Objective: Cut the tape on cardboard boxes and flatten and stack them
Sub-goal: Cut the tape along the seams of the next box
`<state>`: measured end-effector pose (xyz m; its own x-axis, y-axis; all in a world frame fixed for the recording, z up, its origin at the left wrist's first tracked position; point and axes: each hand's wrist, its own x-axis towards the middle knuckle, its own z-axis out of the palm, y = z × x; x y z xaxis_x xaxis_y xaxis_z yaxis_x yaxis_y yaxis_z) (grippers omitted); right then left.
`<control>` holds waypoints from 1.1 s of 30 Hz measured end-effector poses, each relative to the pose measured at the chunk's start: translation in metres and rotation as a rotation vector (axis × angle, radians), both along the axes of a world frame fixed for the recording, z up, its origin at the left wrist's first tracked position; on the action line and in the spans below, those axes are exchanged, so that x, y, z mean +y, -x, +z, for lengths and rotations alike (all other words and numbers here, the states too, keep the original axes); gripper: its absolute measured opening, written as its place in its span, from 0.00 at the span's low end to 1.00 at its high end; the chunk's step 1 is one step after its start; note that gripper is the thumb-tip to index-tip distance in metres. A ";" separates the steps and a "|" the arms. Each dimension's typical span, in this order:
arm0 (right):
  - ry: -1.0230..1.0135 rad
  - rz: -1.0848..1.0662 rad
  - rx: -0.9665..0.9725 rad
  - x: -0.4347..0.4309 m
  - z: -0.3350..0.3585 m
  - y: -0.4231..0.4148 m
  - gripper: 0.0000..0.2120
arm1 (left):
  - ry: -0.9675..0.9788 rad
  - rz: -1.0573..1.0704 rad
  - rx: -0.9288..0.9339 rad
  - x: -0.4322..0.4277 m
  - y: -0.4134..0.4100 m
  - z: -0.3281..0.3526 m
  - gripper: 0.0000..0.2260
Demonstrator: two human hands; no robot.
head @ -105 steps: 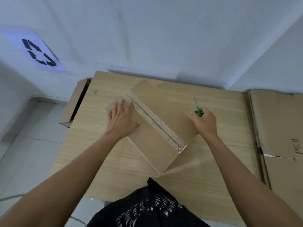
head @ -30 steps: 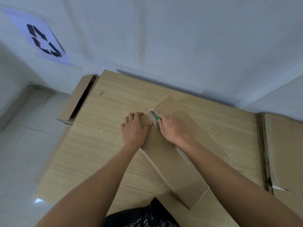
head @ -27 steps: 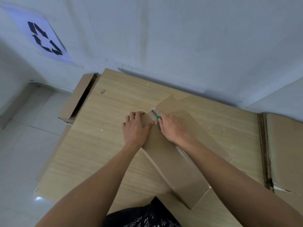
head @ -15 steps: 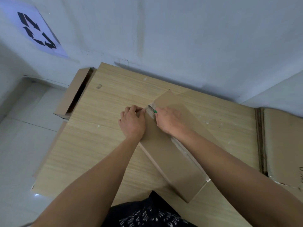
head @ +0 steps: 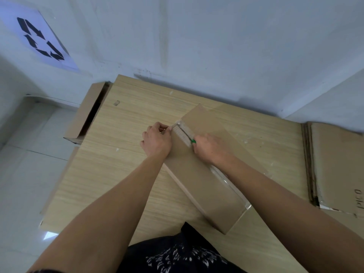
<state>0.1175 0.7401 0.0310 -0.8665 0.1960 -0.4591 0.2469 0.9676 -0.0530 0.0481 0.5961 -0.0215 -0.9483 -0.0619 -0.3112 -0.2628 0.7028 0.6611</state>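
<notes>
While the left hand [head: 156, 141] pinches the far end of the cardboard box [head: 206, 190] with curled fingers, the right hand [head: 206, 148] is closed around a green-handled cutter [head: 193, 141]. The blade lies along the tape seam [head: 182, 133] at the far end of the box. The box rests on the worktop [head: 118, 174], set diagonally from the centre toward the near edge. A stack of flattened cardboard [head: 334, 164] lies at the right edge. An open carton [head: 84, 119] stands just beside the left edge, near the far left corner. A recycling sign [head: 41, 38] is fixed to the wall.
</notes>
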 end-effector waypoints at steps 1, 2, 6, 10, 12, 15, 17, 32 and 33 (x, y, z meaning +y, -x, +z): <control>-0.004 -0.004 -0.007 0.002 0.001 -0.004 0.14 | 0.000 0.000 0.003 0.000 0.000 0.000 0.09; -0.007 -0.009 -0.019 0.004 0.002 -0.009 0.14 | 0.000 0.002 0.008 0.000 0.000 0.000 0.08; -0.015 -0.020 -0.066 0.017 0.005 -0.040 0.14 | 0.007 0.006 0.020 0.001 0.001 -0.002 0.08; -0.027 -0.056 -0.123 0.024 0.012 -0.067 0.14 | -0.001 0.006 0.031 0.000 0.001 -0.002 0.07; -0.033 -0.067 -0.122 0.026 0.016 -0.078 0.14 | -0.012 0.012 0.028 0.001 0.001 -0.001 0.06; -0.052 -0.085 -0.110 0.030 0.019 -0.096 0.15 | -0.012 0.024 0.021 0.001 0.001 0.001 0.05; -0.076 -0.075 -0.102 0.032 0.021 -0.111 0.16 | -0.018 0.024 0.018 0.000 0.002 0.000 0.04; -0.166 -0.009 -0.080 0.059 0.020 -0.193 0.13 | -0.011 0.075 0.032 0.000 0.002 -0.004 0.06; -0.143 -0.017 -0.087 0.064 0.021 -0.202 0.12 | -0.007 0.075 0.031 0.001 0.002 -0.004 0.06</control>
